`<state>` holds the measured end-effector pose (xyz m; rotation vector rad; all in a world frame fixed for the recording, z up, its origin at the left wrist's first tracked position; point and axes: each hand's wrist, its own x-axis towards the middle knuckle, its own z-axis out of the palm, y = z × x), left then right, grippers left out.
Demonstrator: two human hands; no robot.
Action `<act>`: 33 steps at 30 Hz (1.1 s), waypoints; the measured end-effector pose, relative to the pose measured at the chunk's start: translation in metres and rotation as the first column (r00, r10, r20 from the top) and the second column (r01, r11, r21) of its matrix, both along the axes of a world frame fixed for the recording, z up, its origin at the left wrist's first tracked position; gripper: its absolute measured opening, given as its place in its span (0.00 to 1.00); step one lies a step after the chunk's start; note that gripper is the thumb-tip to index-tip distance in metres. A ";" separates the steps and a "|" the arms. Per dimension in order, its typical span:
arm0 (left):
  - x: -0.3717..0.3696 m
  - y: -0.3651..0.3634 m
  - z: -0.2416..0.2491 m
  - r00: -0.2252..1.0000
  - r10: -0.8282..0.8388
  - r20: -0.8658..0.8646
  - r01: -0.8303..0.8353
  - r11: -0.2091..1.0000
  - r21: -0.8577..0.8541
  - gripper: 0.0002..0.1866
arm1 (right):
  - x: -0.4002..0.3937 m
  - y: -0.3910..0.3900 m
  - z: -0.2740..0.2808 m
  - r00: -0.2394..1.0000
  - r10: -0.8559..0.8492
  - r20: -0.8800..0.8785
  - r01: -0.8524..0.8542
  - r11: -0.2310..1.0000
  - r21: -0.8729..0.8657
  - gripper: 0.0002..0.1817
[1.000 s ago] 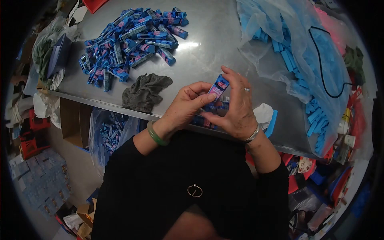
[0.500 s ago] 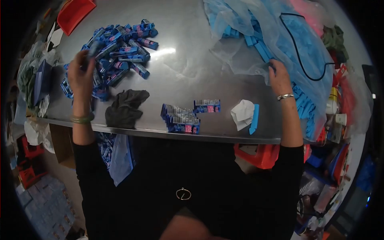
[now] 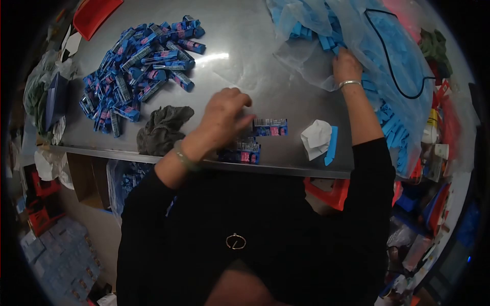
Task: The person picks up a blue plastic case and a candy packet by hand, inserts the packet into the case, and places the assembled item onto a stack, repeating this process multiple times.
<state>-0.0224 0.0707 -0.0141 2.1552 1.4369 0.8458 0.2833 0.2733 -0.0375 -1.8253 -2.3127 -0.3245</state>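
My left hand (image 3: 224,116) hovers over the flat blue printed wrappers (image 3: 244,153) by the table's front edge. Its thumb and forefinger are apart, and I see nothing between them. Beside it lies another wrapper (image 3: 273,127). At the upper right, my right hand (image 3: 347,69) has its fingers closed at the end of a light blue strip (image 3: 337,49); the fingertips are partly hidden. More light blue strips (image 3: 395,127) lie in and under a clear plastic bag (image 3: 306,64).
A heap of blue wrapped packets (image 3: 138,66) covers the table's left part. A dark grey cloth (image 3: 166,130), a crumpled white paper (image 3: 315,138) and a single blue strip (image 3: 332,146) lie near the front edge. A red dustpan-like tray (image 3: 97,18) sits at the far left.
My left hand has moved right from the packet heap to the wrappers, and the blurred packet at its fingers is gone from it. My right hand has reached farther up among the blue strips.
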 end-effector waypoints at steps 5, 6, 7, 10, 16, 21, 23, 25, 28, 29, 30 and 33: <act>0.042 0.001 -0.024 0.998 -0.016 -0.060 0.018 1.000 0.021 0.16 | -0.017 0.021 -0.005 0.966 -0.109 0.234 0.100 0.994 0.050 0.10; 0.045 0.001 -0.025 0.995 -0.024 -0.094 0.024 1.000 0.000 0.16 | -0.020 0.023 -0.001 0.961 -0.148 0.235 0.148 0.989 0.016 0.11; 0.046 0.001 -0.027 0.991 -0.031 -0.127 0.029 0.999 -0.020 0.17 | -0.023 0.024 0.002 0.953 -0.186 0.237 0.196 0.981 -0.016 0.12; 0.049 0.000 -0.030 0.986 -0.038 -0.161 0.031 0.999 -0.043 0.17 | -0.020 0.022 -0.001 0.956 -0.127 0.263 0.107 0.990 0.088 0.14; 0.053 -0.016 -0.029 0.990 -0.001 -0.138 0.005 0.999 0.032 0.16 | 0.001 0.006 0.002 0.972 -0.025 -0.233 0.009 0.997 -0.070 0.17; 0.054 -0.016 -0.035 0.994 0.011 -0.113 -0.010 1.000 0.010 0.13 | 0.008 -0.022 0.027 0.859 0.054 -0.510 -0.145 0.979 -0.140 0.19; 0.056 -0.018 -0.036 0.994 0.014 -0.105 -0.009 0.999 0.050 0.12 | 0.006 -0.038 0.036 0.814 0.019 -0.581 -0.148 0.973 -0.175 0.19; 0.059 -0.020 -0.037 0.994 0.042 -0.102 -0.034 0.996 0.077 0.09 | 0.004 -0.052 0.041 0.618 0.050 -0.785 -0.234 0.964 -0.123 0.18; 0.060 -0.019 -0.041 0.992 0.035 -0.118 -0.026 0.997 0.079 0.08 | 0.002 -0.068 0.043 0.354 0.011 -0.935 -0.350 0.929 -0.121 0.16; 0.061 -0.019 -0.041 0.992 0.035 -0.118 -0.025 0.996 0.081 0.08 | 0.000 -0.074 0.046 0.353 0.013 -0.935 -0.350 0.929 -0.119 0.16; 0.062 -0.020 -0.042 0.993 0.028 -0.116 -0.019 0.997 0.073 0.07 | -0.002 -0.080 0.051 0.285 -0.023 -0.958 -0.376 0.917 -0.133 0.16; 0.062 -0.020 -0.037 0.995 0.016 -0.098 -0.010 0.998 0.063 0.07 | -0.008 -0.100 0.066 0.212 -0.100 -0.972 -0.416 0.891 -0.183 0.15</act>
